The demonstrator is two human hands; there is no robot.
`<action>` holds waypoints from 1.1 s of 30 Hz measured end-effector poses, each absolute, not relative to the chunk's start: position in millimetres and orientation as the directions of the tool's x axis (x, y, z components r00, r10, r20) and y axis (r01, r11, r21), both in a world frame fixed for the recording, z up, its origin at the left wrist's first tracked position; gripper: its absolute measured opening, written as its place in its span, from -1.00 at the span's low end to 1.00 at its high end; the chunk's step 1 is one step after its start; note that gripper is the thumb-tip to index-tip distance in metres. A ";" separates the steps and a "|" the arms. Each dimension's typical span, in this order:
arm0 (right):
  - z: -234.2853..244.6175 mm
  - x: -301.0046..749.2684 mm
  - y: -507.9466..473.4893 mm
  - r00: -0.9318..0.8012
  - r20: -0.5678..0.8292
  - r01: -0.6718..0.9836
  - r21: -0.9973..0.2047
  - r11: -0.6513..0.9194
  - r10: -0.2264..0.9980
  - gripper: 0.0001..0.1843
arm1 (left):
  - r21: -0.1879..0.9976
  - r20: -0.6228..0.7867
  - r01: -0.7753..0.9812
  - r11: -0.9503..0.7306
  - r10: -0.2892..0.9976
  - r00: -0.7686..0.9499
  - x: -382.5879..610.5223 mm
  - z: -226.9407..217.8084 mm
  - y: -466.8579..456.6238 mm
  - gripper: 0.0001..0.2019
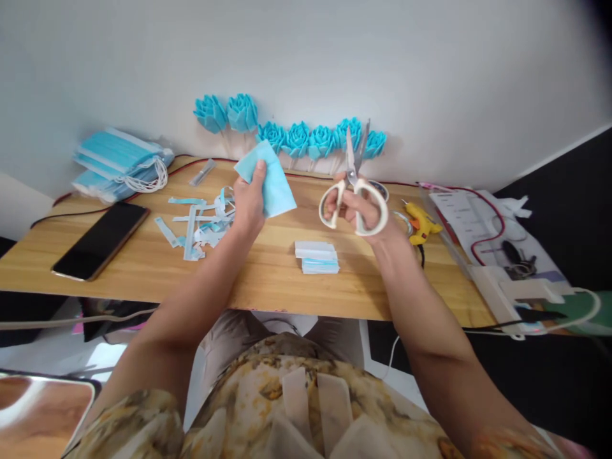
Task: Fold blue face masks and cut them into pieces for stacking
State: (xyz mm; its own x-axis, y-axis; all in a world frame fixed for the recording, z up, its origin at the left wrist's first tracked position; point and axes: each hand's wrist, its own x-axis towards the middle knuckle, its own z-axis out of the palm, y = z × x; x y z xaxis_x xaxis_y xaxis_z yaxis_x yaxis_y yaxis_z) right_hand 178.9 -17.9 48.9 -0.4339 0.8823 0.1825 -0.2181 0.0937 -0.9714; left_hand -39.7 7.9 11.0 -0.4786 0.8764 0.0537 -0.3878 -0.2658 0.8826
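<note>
My left hand [250,197] is closed on a light-blue piece of mask fabric [277,188], its thumb pressed on the near face. In my right hand [356,207] are white-handled scissors [374,213], fingers through the loops, blades pointing up and slightly apart. The blades are clear of the fabric. A small stack of cut blue and white fabric pieces [319,262] lies on the table between my forearms. Beside my left hand lies a heap of blue and white offcut strips [196,223].
Blue fabric roses on sticks [297,140] line the wall. Face masks [117,159] are piled at back left, with a black phone [101,241] in front. A yellow glue gun [423,223] lies right, near a white power strip [502,299] and cables on the wooden table [268,287].
</note>
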 end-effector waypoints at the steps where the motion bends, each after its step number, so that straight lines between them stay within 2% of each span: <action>1: 48.1 174.3 -16.1 -0.366 0.205 -0.200 -0.970 0.139 0.908 -0.43 | 0.893 0.069 -0.374 -0.251 0.897 -0.436 -33.8 9.5 4.4 -0.71; 2: 46.4 169.1 -14.2 -0.333 0.210 -0.165 -0.973 0.163 0.919 -0.42 | 0.903 0.081 -0.360 -0.234 0.916 -0.392 -28.6 8.2 1.0 -0.66; 6: 39.0 150.1 -2.9 -0.389 0.201 -0.036 -0.978 0.203 0.899 -0.40 | 0.920 0.104 -0.339 -0.195 0.958 -0.268 -17.6 6.5 -8.9 -0.61; 11: 44.5 137.2 10.9 -0.368 0.253 0.009 -0.961 0.276 0.894 -0.44 | 0.910 0.158 -0.352 -0.218 0.969 -0.192 -16.0 7.4 -13.1 -0.63; 17: 56.5 135.4 10.8 -0.412 0.178 -0.035 -0.983 0.180 0.893 -0.44 | 0.892 0.143 -0.414 -0.181 0.982 -0.123 -19.6 6.2 -9.7 -0.59; 21: 58.5 132.7 13.9 -0.383 0.155 -0.035 -0.987 0.154 0.910 -0.47 | 0.891 0.141 -0.428 -0.153 0.988 -0.059 -23.0 4.6 -4.1 -0.55; 27: 66.5 124.0 15.4 -0.298 0.186 -0.071 -0.982 0.173 0.936 -0.63 | 0.880 0.153 -0.405 -0.249 0.955 -0.256 -31.7 6.8 3.8 -0.66; 30: 67.9 130.7 5.4 -0.372 0.078 -0.168 -0.986 0.015 0.925 -0.66 | 0.869 0.149 -0.384 -0.313 0.904 -0.401 -41.7 7.7 12.2 -0.68; 33: 64.0 142.7 -14.3 -0.538 -0.035 -0.230 -0.955 -0.187 0.842 -0.58 | 0.845 0.128 -0.397 -0.358 0.857 -0.499 -53.0 5.4 22.3 -0.65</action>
